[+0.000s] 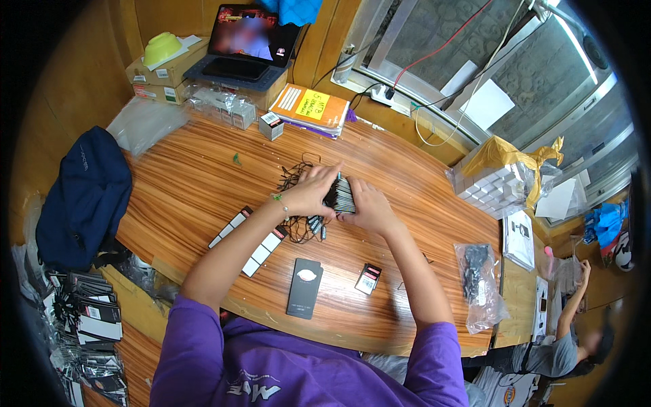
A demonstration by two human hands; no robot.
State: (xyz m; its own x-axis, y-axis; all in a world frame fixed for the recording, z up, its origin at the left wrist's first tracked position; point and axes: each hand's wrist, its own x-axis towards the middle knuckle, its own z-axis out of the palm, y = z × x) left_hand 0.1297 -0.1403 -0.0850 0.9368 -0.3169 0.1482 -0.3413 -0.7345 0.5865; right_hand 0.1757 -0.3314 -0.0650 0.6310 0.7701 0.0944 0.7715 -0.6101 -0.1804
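Note:
Both my hands grip a tight stack of hang tags (344,197) from its two sides, over the middle of the wooden table (203,163). My left hand (313,192) presses the stack from the left, and my right hand (369,207) closes on its right side. Black cords (298,230) spread from under the left hand, some with small pale blue-grey ends. Nearer to me lie a dark grey card tag (305,288) with a white oval and a small black, white and red tag (367,279). Strips of white labels (264,251) lie beneath my left forearm.
A laptop (251,34), an orange notebook (308,108) and a small box (271,126) stand at the back. At right are a bagged block of small white boxes (491,176) and a plastic bag (478,285). Bundled tags (88,325) fill the lower left. Another person (556,349) works at far right.

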